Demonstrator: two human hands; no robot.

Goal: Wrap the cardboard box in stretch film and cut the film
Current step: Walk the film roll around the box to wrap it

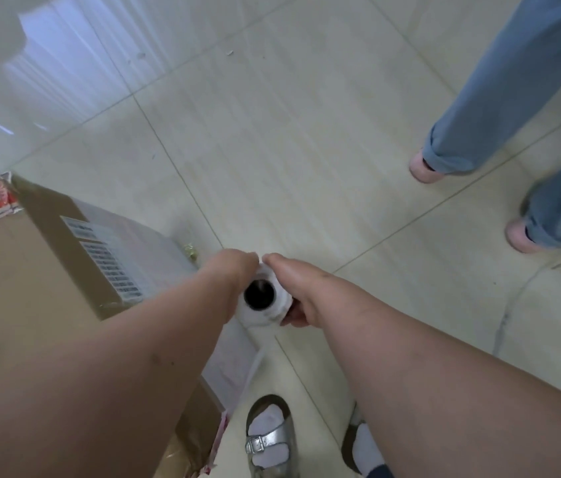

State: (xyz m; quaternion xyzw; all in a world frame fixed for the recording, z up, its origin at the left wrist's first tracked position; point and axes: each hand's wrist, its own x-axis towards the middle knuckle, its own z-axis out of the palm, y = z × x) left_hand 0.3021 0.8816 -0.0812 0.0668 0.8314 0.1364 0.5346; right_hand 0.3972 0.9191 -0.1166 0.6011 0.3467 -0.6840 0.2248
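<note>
Head view: film roll (261, 300) between fingers (294, 317).

Cardboard box (30, 270) — cut off at left and bottom edges, partly behind left forearm. Film roll (263, 300) — sides hidden by both hands.

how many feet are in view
4. The wearer's two in silver sandals: left foot at bottom centre, right foot partly hidden by the forearm. A bystander's two in pink shoes at the right: and.
</note>
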